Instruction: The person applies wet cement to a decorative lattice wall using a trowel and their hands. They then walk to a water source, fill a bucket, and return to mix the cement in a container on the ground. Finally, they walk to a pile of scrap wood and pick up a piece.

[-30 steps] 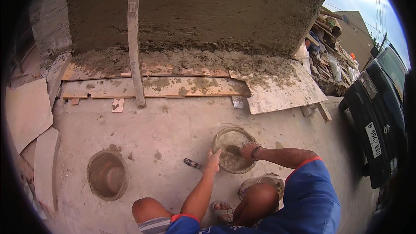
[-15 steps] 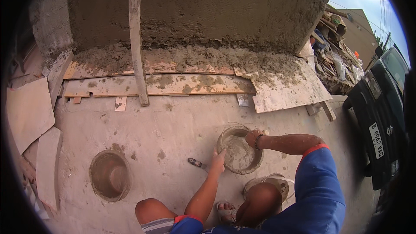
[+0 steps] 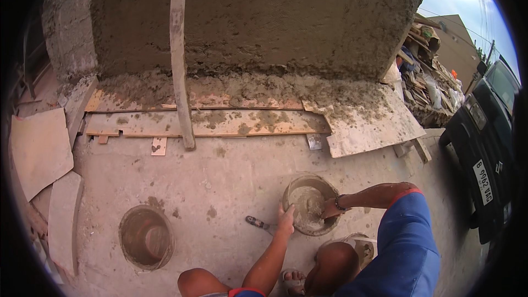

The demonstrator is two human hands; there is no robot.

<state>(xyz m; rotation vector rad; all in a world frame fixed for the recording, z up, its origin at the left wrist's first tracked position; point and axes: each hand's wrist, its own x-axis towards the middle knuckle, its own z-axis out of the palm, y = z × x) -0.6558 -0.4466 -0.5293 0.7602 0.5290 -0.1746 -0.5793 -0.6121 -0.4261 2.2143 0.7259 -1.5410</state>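
Observation:
My left hand [image 3: 285,218] grips the left rim of a mortar-smeared bucket [image 3: 308,181] holding grey wet mix. My right hand [image 3: 331,208] reaches inside its right side with fingers curled; what it holds is hidden in the mix. A tool with a dark handle [image 3: 256,221] lies on the ground just left of that bucket. A second bucket [image 3: 146,214], mostly hollow with grey residue, stands to the left. A third bucket [image 3: 365,247] is partly hidden behind my right knee and arm.
A wet-plastered wall [image 3: 275,22] rises ahead, with an upright timber [image 3: 179,60] and mortar-spattered boards [image 3: 231,126] along its foot. Pale panels [image 3: 38,148] lie at left. A dark vehicle [image 3: 467,154] stands close on the right, with a debris pile [image 3: 426,77] behind it.
My right hand has moved around inside the bucket, upward half a second ago and lower now. My left hand stays on the rim. The whole view has shifted slightly.

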